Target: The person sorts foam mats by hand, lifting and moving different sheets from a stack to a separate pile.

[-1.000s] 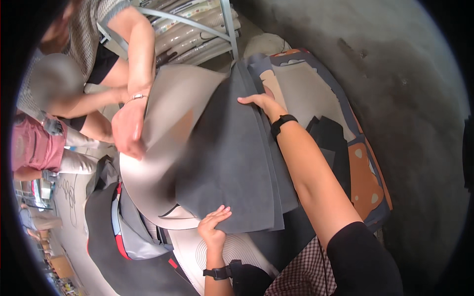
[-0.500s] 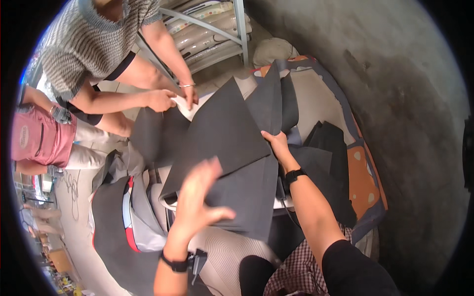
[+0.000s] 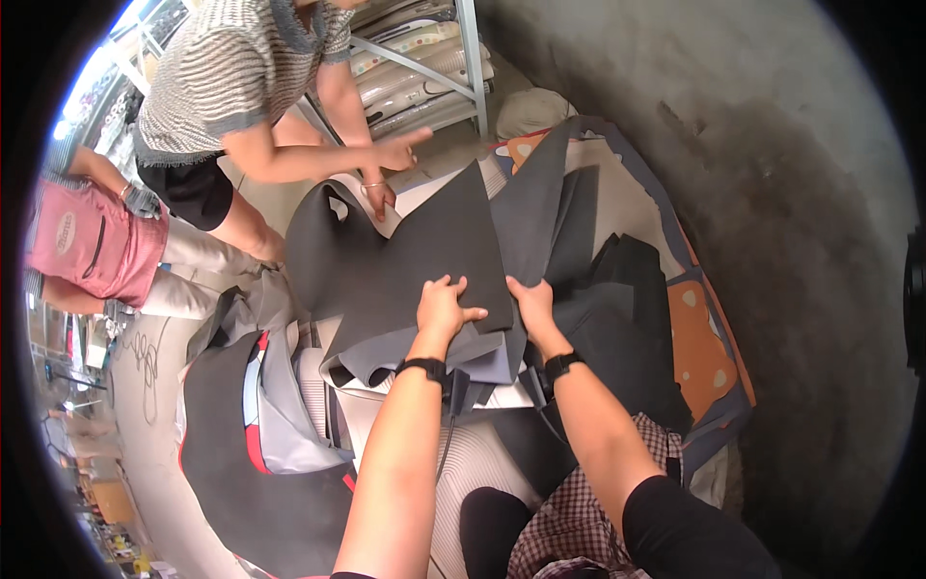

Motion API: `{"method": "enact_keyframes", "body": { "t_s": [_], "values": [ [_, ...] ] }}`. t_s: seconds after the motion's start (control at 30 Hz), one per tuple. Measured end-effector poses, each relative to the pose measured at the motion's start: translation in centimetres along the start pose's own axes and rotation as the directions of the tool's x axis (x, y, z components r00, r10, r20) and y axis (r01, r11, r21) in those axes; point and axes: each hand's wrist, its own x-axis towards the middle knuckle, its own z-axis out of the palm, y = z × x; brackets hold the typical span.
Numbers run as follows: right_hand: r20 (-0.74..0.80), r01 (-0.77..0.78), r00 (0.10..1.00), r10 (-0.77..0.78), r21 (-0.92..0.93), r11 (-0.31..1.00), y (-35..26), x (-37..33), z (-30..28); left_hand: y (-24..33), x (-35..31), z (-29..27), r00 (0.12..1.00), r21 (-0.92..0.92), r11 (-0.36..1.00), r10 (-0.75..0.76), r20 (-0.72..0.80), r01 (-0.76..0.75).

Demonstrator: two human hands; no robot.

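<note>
A dark grey flexible sheet, with angular cut edges, lies loosely over a pile in front of me. My left hand is on it, open, its thumb stretched out to the right. My right hand is closed on the edge of another dark grey sheet that stands up in a pointed fold just right of the first. Below my hands the near edge curls over and shows a lighter grey underside. What the right fingers grip underneath is partly hidden.
Across the pile a person leans in, one hand touching the sheets, the other raised. Another person in a pink apron stands at left. More black sheets and an orange patterned piece lie right, beside a grey wall. Behind stands a rack of rolls.
My left hand has come down and right onto the sheet. The near sheet has folded back and curled. My right hand has shifted slightly nearer. The person across has raised one hand.
</note>
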Motion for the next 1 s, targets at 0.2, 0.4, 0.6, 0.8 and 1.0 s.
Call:
{"method": "enact_keyframes", "body": {
  "t_s": [0.2, 0.4, 0.6, 0.8, 1.0],
  "values": [
    [-0.094, 0.005, 0.996, -0.002, 0.030, 1.000, -0.8, -8.4, 0.0, 2.6, -5.7, -1.5, 0.988, -0.066, 0.989, -0.123, 0.095, 0.130],
    [-0.175, -0.023, 0.983, 0.057, 0.191, 0.981, 0.2, -12.5, -0.2, 6.9, -6.7, -1.4, 0.973, 0.098, 0.968, -0.229, -0.011, 0.229],
    [-0.178, -0.050, 0.980, 0.094, 0.237, 0.970, 0.6, -13.9, -0.1, 4.2, -7.4, -1.3, 0.990, 0.222, 0.975, 0.044, -0.136, -0.013],
    [-0.154, -0.091, 0.981, 0.118, 0.173, 0.981, 1.6, -12.7, -0.9, 4.5, -16.9, -2.0, 0.911, 0.227, 0.948, 0.285, -0.298, -0.222],
    [-0.045, -0.159, 0.980, 0.193, 0.407, 0.900, 5.2, -12.6, -2.9, 4.5, -26.0, -2.4, 0.943, 0.129, 0.971, 0.227, -0.242, -0.201]
  ]
}}
